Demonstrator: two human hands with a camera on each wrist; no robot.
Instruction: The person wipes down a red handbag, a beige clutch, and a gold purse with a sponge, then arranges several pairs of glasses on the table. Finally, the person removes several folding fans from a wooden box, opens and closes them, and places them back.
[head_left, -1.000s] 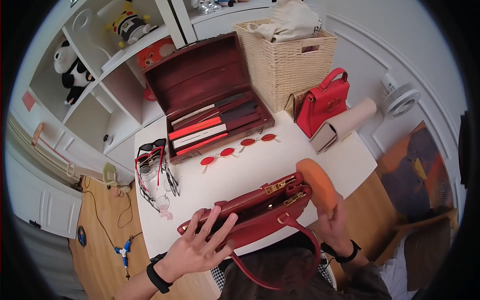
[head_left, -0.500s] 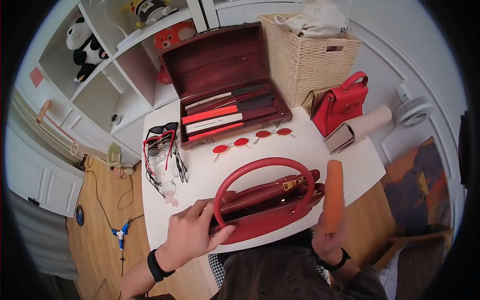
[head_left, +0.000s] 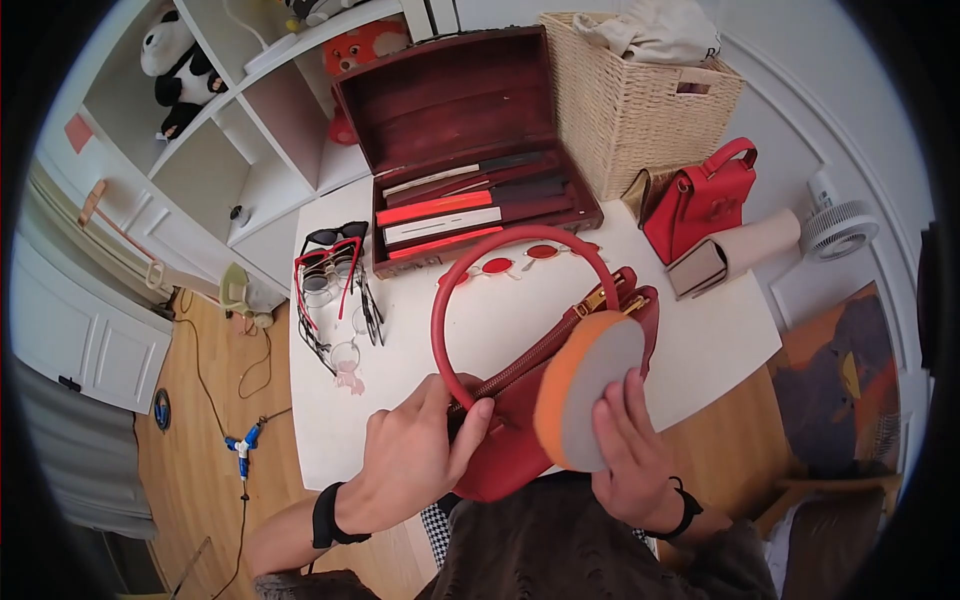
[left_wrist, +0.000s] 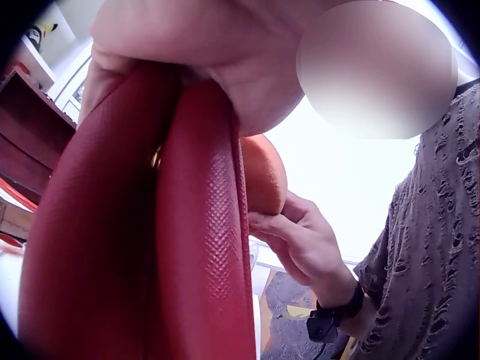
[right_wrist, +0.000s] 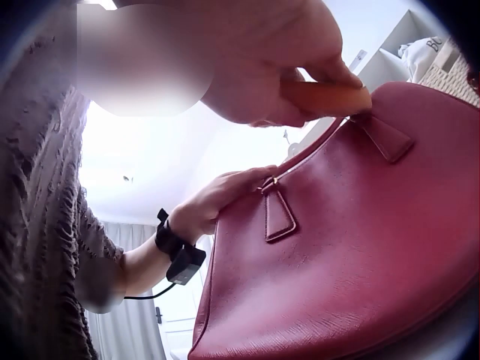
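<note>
Left hand (head_left: 408, 450) gripping, partly hidden; right hand (head_left: 635, 465) pinching.

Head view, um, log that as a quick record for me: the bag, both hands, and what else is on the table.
Main item: dark red handbag, one round handle raised
Left hand: grips the bag's top edge
Right hand: holds an orange and grey pad
Pad touching bag: cannot tell
Surface: white table
Beyond bag: open dark red chest holding long, flat items; red-lensed glasses
Left side: pile of glasses
Right side: small bright red bag, woven basket
</note>
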